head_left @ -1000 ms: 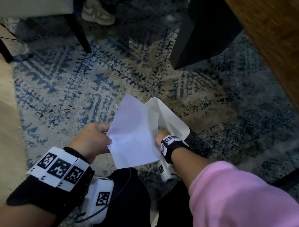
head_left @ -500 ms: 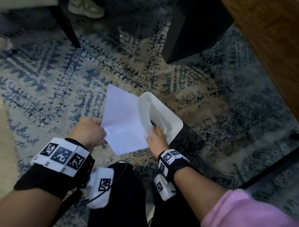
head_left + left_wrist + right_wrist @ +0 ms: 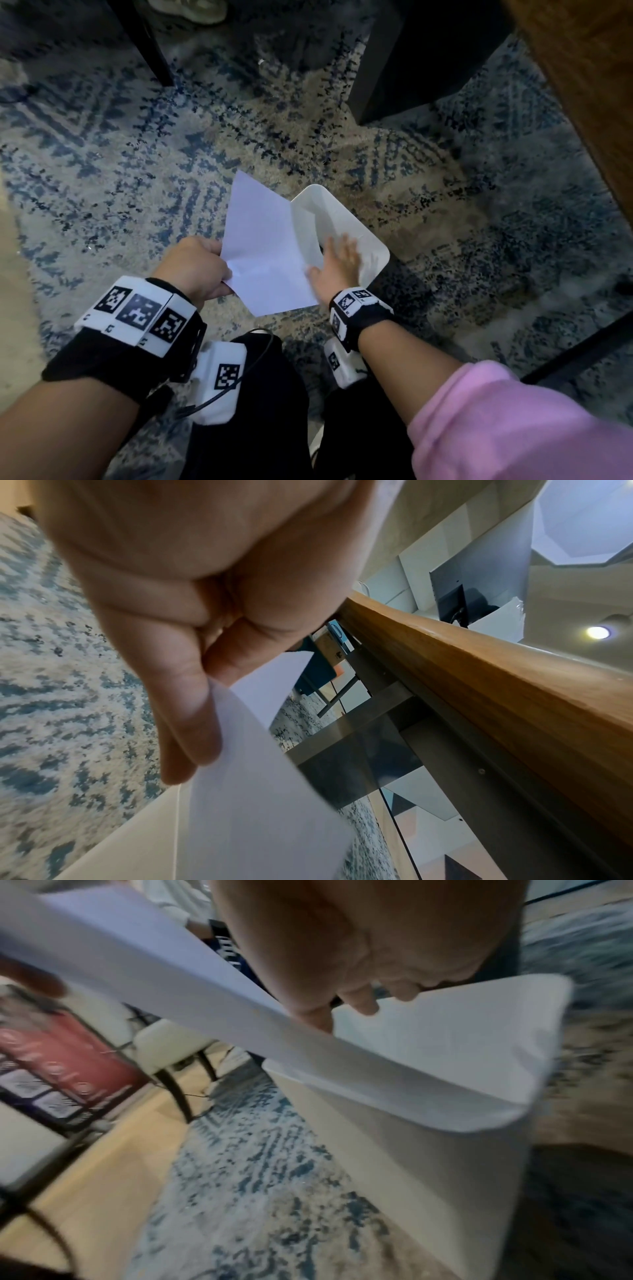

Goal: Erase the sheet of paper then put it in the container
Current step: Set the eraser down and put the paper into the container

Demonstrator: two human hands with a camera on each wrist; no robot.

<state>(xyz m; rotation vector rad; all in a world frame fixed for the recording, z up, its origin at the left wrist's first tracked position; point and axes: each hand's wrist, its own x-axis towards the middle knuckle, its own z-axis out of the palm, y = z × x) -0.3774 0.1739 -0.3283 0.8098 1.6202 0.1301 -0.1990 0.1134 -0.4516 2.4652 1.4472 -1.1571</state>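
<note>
A white sheet of paper [image 3: 267,253], creased across the middle, hangs over the rug with its right edge at the opening of a white container [image 3: 375,245]. My left hand [image 3: 198,267] pinches the sheet's left edge; the left wrist view shows thumb and fingers [image 3: 192,710] closed on the paper [image 3: 257,791]. My right hand [image 3: 337,263] is spread flat over the container's near rim, fingers straight, thumb by the sheet's right edge. In the right wrist view, that hand [image 3: 359,961] hovers above the container [image 3: 445,1056], and the paper [image 3: 171,988] slants across. The container's inside is mostly hidden.
The container stands on a blue and beige patterned rug [image 3: 137,154]. A dark table leg [image 3: 411,61] and a wooden tabletop edge [image 3: 582,102] lie behind and to the right. A chair leg [image 3: 147,44] and a shoe [image 3: 191,10] are at the top left.
My right hand has come up out of the container and now lies spread over its rim. My left hand keeps its pinch on the paper.
</note>
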